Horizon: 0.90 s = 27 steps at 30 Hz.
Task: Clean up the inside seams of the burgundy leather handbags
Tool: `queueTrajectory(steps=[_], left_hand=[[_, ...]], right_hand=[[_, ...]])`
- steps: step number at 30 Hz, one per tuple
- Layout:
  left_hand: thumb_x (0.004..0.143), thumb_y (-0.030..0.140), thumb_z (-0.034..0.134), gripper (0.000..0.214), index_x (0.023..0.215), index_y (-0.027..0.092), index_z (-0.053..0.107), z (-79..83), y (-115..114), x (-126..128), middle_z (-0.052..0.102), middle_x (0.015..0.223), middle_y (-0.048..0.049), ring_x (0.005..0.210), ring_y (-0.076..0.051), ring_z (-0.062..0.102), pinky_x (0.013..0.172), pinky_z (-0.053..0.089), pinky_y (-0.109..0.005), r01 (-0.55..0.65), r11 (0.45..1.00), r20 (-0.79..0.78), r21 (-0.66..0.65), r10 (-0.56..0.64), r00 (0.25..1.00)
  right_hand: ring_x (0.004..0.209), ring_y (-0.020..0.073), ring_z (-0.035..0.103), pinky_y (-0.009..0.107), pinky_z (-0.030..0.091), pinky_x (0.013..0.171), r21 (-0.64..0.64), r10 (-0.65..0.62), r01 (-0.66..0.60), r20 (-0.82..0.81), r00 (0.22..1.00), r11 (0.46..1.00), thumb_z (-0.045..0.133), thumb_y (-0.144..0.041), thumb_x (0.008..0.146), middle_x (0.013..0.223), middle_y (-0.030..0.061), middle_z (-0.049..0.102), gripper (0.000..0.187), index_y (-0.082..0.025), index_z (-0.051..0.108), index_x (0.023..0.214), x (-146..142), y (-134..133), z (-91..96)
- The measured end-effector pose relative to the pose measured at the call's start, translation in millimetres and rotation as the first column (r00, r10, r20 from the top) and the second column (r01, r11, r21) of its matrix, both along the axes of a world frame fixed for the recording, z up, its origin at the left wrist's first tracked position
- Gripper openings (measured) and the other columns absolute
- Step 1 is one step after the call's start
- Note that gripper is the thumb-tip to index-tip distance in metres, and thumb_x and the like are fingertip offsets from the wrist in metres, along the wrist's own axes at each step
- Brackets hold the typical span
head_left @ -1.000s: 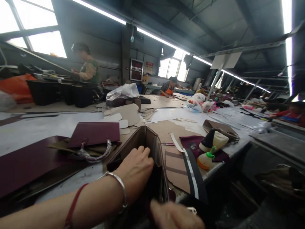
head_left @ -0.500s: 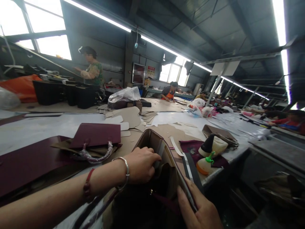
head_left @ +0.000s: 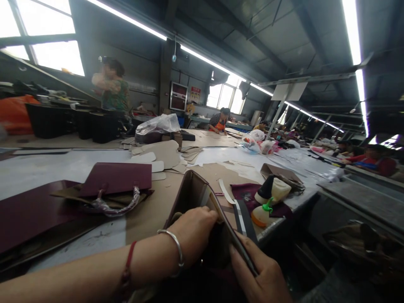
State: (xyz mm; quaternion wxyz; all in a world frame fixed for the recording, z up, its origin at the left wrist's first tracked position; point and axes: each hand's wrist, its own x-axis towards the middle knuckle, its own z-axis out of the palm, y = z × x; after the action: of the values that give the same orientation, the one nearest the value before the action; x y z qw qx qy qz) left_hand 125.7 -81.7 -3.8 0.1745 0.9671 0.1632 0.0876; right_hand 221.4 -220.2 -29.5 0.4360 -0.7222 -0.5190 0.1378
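An open handbag with a brown lining and a dark edge stands in front of me, its mouth facing up. My left hand reaches inside it, fingers curled closed against the lining along the right-hand wall; the fingertips are partly hidden. On the right, my right hand grips the bag's rim, thumb inside and fingers outside. The lower part of the bag lies in shadow. To the left rests a burgundy bag with a plastic-wrapped handle.
Right of the bag are a squeeze bottle with a green tip, a black-capped bottle and a burgundy cloth. Pale cut pieces lie farther back. Black bags stand at the far left. Co-workers are at other tables.
My left hand has moved slightly down and right within the bag, fingers curling tighter at the lining. My right hand keeps its hold on the rim. The view has turned slightly right.
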Motion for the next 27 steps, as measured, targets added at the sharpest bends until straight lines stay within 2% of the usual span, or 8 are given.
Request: queueTrajectory(steps=[3,8,12,16,19,22,25,27], left_hand=[[0.066,0.001,0.035,0.027,0.076,0.015,0.055,-3.8,4,0,0.061,0.082,-0.0047,0.079,-0.015,0.056,0.071,0.044,-0.022,0.003,0.988,0.041,-0.153,0.003,0.999],[0.069,0.011,0.039,0.015,0.076,0.015,0.051,-2.4,1,0,0.059,0.078,-0.0054,0.073,-0.017,0.056,0.066,0.043,-0.024,0.047,0.983,0.018,-0.180,-0.044,0.999],[0.075,0.029,0.043,0.017,0.078,0.016,0.054,-0.5,-2,4,0.060,0.075,-0.0028,0.069,-0.015,0.055,0.062,0.042,-0.022,0.072,0.952,0.065,-0.298,-0.054,0.996],[0.078,0.024,0.038,0.021,0.073,0.017,0.057,-2.1,-1,3,0.059,0.069,0.0012,0.065,-0.011,0.053,0.059,0.040,-0.017,0.080,0.912,0.084,-0.402,-0.050,0.995],[0.076,0.029,0.042,0.021,0.067,0.016,0.056,-4.0,0,-1,0.055,0.061,0.0029,0.057,-0.010,0.049,0.051,0.037,-0.017,0.007,0.920,-0.013,-0.392,-0.014,1.000],[0.077,0.031,0.041,0.023,0.067,0.017,0.057,-3.4,2,-5,0.056,0.061,0.0029,0.056,-0.010,0.048,0.051,0.036,-0.018,-0.012,0.935,-0.043,-0.353,-0.003,0.999],[0.078,0.025,0.039,0.023,0.071,0.017,0.059,2.0,5,-4,0.059,0.067,0.0016,0.062,-0.011,0.051,0.058,0.039,-0.018,0.009,0.959,-0.029,-0.282,-0.018,0.999],[0.079,0.023,0.038,0.023,0.073,0.017,0.060,6.6,9,-1,0.059,0.070,-0.0003,0.065,-0.012,0.052,0.062,0.040,-0.020,0.027,0.982,-0.042,-0.187,-0.036,0.998]], right_hand=[[0.097,0.0199,0.054,0.025,0.043,0.082,-0.065,0.057,-0.061,-0.064,0.996,0.996,0.044,-0.032,0.080,0.106,0.0078,0.059,0.034,-0.016,0.055,0.108,4,-3,5.6],[0.095,0.0208,0.055,0.027,0.044,0.082,-0.125,0.035,-0.052,-0.133,0.991,0.991,0.045,-0.034,0.079,0.105,0.0080,0.060,0.038,-0.015,0.053,0.111,14,-6,6.3],[0.096,0.0215,0.054,0.028,0.043,0.082,-0.119,0.042,-0.058,-0.137,0.990,0.991,0.046,-0.035,0.078,0.105,0.0087,0.060,0.040,-0.014,0.053,0.112,17,-6,5.4],[0.091,0.0201,0.056,0.027,0.044,0.079,-0.087,0.055,-0.070,-0.168,0.984,0.994,0.045,-0.034,0.079,0.100,0.0074,0.062,0.037,-0.014,0.055,0.109,21,-7,5.4],[0.087,0.0196,0.057,0.026,0.045,0.077,-0.057,0.008,-0.017,-0.162,0.987,0.998,0.046,-0.035,0.079,0.096,0.0064,0.063,0.036,-0.014,0.057,0.106,27,-7,2.5],[0.089,0.0201,0.056,0.026,0.044,0.077,-0.024,-0.025,0.020,-0.188,0.982,1.000,0.048,-0.036,0.077,0.096,0.0058,0.063,0.036,-0.015,0.058,0.104,31,-7,-1.0],[0.093,0.0206,0.055,0.026,0.043,0.079,-0.069,0.003,-0.020,-0.241,0.970,0.997,0.049,-0.037,0.077,0.098,0.0054,0.062,0.037,-0.016,0.057,0.107,33,-8,-0.2],[0.095,0.0204,0.053,0.026,0.042,0.081,-0.112,0.027,-0.059,-0.274,0.961,0.992,0.050,-0.036,0.078,0.101,0.0048,0.061,0.038,-0.016,0.055,0.110,34,-9,3.2]])
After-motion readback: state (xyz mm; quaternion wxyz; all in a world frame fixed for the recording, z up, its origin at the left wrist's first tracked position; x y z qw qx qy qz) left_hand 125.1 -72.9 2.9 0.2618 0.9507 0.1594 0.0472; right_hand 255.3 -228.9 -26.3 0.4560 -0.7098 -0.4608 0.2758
